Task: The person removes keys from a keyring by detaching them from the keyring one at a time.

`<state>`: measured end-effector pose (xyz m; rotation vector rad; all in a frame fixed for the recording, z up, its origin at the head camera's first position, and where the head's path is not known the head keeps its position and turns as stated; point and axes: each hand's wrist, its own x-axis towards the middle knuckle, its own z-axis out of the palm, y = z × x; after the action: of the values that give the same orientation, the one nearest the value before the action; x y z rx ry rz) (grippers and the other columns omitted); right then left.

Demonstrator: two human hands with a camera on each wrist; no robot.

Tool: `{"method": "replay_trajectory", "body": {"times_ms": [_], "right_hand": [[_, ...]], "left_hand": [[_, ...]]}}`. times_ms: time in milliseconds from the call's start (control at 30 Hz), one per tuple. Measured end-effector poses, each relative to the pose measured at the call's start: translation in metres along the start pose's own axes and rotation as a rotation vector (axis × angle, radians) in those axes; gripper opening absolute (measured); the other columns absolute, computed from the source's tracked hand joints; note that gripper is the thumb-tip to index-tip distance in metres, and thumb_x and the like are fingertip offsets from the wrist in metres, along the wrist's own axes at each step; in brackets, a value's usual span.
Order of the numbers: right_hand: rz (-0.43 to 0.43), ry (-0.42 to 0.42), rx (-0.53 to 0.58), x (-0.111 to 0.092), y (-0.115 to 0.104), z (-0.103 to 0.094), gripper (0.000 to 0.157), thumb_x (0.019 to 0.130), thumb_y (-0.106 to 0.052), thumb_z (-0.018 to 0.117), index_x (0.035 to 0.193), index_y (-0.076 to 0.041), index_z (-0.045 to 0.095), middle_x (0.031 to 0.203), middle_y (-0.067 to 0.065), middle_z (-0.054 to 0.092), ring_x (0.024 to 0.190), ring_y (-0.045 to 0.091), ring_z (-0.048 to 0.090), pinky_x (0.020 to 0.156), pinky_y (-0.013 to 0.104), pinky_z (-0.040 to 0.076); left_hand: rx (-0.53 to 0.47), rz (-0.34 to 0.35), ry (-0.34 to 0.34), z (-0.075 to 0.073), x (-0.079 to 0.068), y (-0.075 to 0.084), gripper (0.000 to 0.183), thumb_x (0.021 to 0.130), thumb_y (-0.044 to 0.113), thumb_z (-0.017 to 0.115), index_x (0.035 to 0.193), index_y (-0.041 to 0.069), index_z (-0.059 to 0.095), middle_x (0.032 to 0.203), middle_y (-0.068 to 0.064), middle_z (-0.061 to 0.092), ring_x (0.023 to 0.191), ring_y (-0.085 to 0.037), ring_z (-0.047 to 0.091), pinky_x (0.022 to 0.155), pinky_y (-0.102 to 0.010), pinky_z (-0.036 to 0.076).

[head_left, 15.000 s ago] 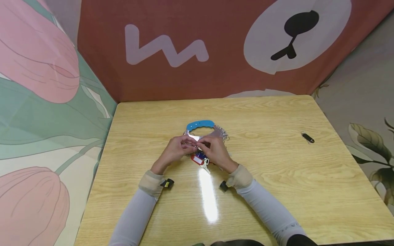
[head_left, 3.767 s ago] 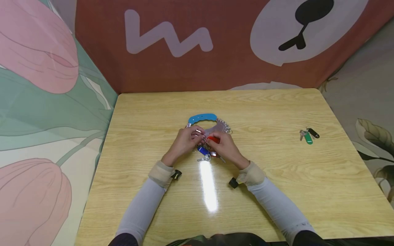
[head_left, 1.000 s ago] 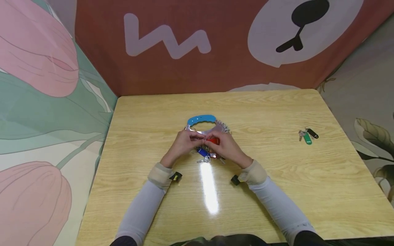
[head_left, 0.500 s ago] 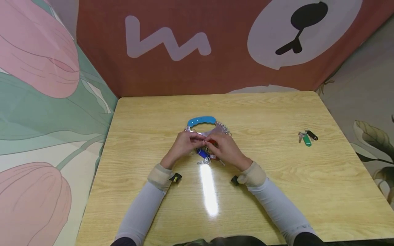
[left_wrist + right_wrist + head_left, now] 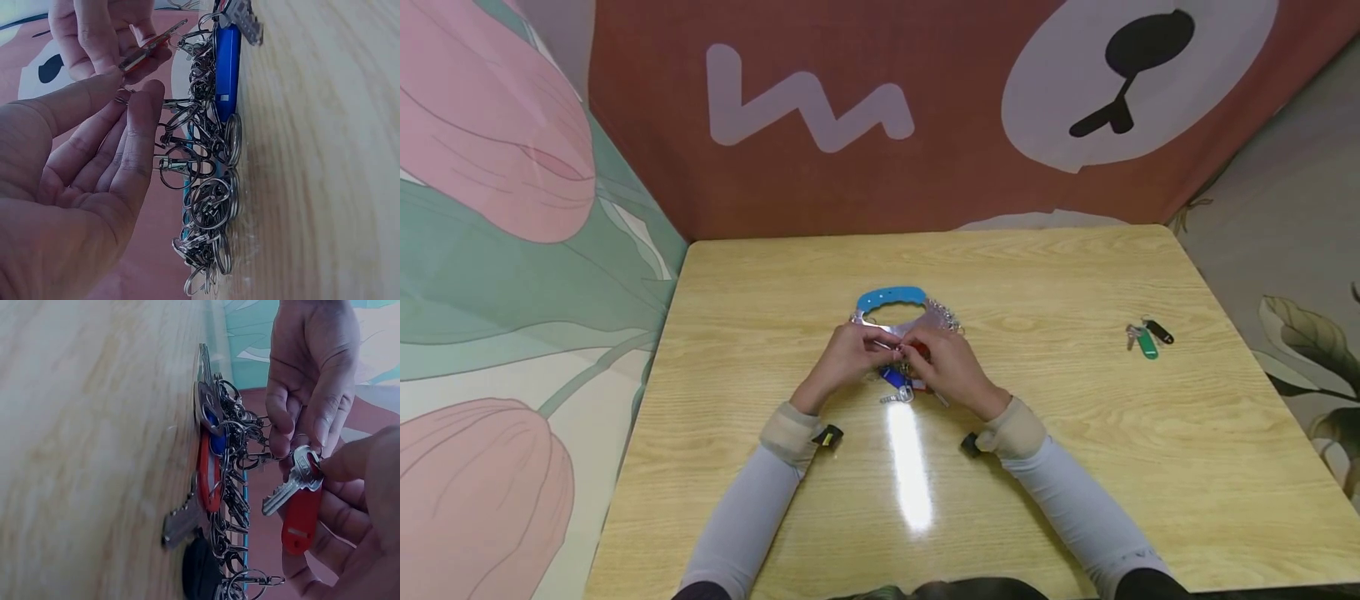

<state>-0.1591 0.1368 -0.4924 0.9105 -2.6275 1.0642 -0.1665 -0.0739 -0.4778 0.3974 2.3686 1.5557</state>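
A key carrier with a blue handle [image 5: 891, 296] and a metal plate lies mid-table, hung with many clasps and split rings [image 5: 209, 203]. My left hand [image 5: 848, 354] pinches a small metal ring [image 5: 125, 95] between thumb and index finger, just in front of the plate. Close against it, my right hand [image 5: 951, 367] pinches a silver key [image 5: 290, 487] at its head. A red tag [image 5: 302, 522] hangs with that key, against the right fingers. Fingers hide exactly how ring and key meet. Below the hands, a blue tag [image 5: 893, 377] lies with another key [image 5: 895, 396].
On the right of the wooden table [image 5: 1037, 500] lie a green tag [image 5: 1147, 343] and a black tag [image 5: 1159, 331] with small keys [image 5: 1131, 337]. A second red tag [image 5: 209, 469] and a black tag [image 5: 201, 569] rest among the carrier's rings.
Since the oldest frame, a green tag with keys has joined the black tag at the right. Over the last second the hands stay together, and the right fingers now cover more of the red tag.
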Motion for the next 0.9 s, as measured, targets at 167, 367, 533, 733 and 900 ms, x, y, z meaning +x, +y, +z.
{"method": "replay_trajectory", "body": {"times_ms": [167,367,533,733,900], "right_hand": [[0.039,0.006,-0.011,-0.0014,-0.0005,0.0003,0.009,0.103,-0.012,0.067,0.103,-0.007,0.075,0.078,0.000,0.070,0.064,0.010,0.056,0.060,0.032,0.047],[0.049,-0.005,0.001,-0.0019,-0.0009,0.0010,0.009,0.104,-0.012,0.067,0.102,-0.007,0.074,0.078,-0.001,0.069,0.062,0.008,0.055,0.058,0.029,0.047],[0.028,0.002,0.021,-0.0012,-0.0002,0.0008,0.008,0.104,-0.010,0.067,0.103,-0.006,0.074,0.080,0.001,0.070,0.064,0.009,0.055,0.059,0.029,0.046],[-0.010,-0.008,0.049,-0.0013,0.0014,-0.0004,0.007,0.104,-0.009,0.066,0.102,-0.008,0.073,0.086,-0.001,0.070,0.069,0.008,0.057,0.061,0.027,0.049],[-0.051,-0.025,0.069,-0.0012,0.0020,-0.0019,0.008,0.104,-0.007,0.065,0.101,-0.009,0.072,0.088,-0.001,0.070,0.072,0.009,0.059,0.061,0.027,0.051]], "left_hand": [[0.006,0.006,-0.007,0.0010,-0.0010,-0.0004,0.018,0.093,0.008,0.082,0.110,0.002,0.082,0.114,-0.014,0.079,0.095,-0.022,0.079,0.080,-0.029,0.064],[0.021,0.005,-0.003,0.0008,-0.0020,-0.0020,0.019,0.094,0.009,0.082,0.112,0.004,0.081,0.118,-0.013,0.077,0.097,-0.024,0.079,0.080,-0.030,0.064],[0.006,0.005,-0.004,0.0004,-0.0017,-0.0013,0.022,0.094,0.012,0.081,0.114,0.003,0.081,0.122,-0.015,0.076,0.101,-0.025,0.078,0.081,-0.030,0.064],[0.009,-0.004,-0.006,-0.0009,-0.0010,-0.0006,0.022,0.095,0.015,0.081,0.114,0.004,0.080,0.118,-0.014,0.077,0.100,-0.024,0.078,0.081,-0.030,0.064],[0.015,-0.005,-0.020,-0.0006,-0.0010,-0.0009,0.020,0.096,0.014,0.080,0.113,0.003,0.080,0.114,-0.013,0.078,0.099,-0.023,0.078,0.080,-0.029,0.063]]}}
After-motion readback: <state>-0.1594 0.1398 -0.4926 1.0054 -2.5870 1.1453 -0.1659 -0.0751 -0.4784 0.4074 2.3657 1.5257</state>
